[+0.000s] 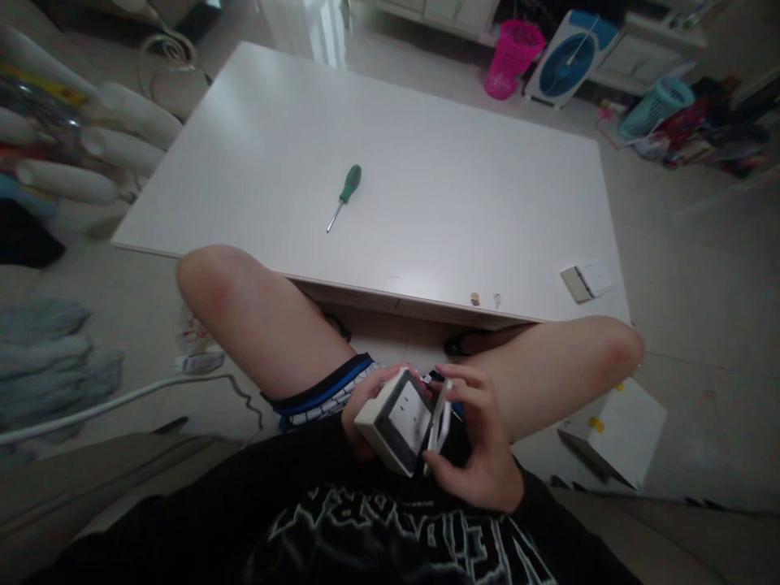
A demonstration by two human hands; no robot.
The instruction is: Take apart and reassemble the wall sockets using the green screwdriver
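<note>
Sitting before a long white table point(463, 187), facing it stretching toward twelve o'clock of the view. Seeing a blue-and-white fan point(566, 65) standing between one and two o'clock, just beside a pink basket point(504, 77) at one. Noticing a white box point(634, 435) standing lower down at four o'clock. Cradling a boxy white unit point(396, 422) in the left hand point(362, 406) at six o'clock, tilting its dark-rimmed, slotted face upward and toward three. Curling the left fingers around its sides; cannot tell whether spreading them or pressing them together, hiding most of them behind it. Holding a thin white cover plate point(443, 426) in the right hand point(484, 455) between five and six o'clock, pinching it between thumb and fingertips, standing it on edge close beside the slotted face; cannot tell whether touching. Seeing a green-handled screwdriver point(350, 185) lying on the table at eleven o'clock, pointing its tip toward seven. Finding a small flat packet point(582, 284) lying at three o'clock. Spotting a tiny yellowish piece point(474, 299) and a tiny pale piece point(497, 300) lying apart, also at three, near the table's closer edge.
</note>
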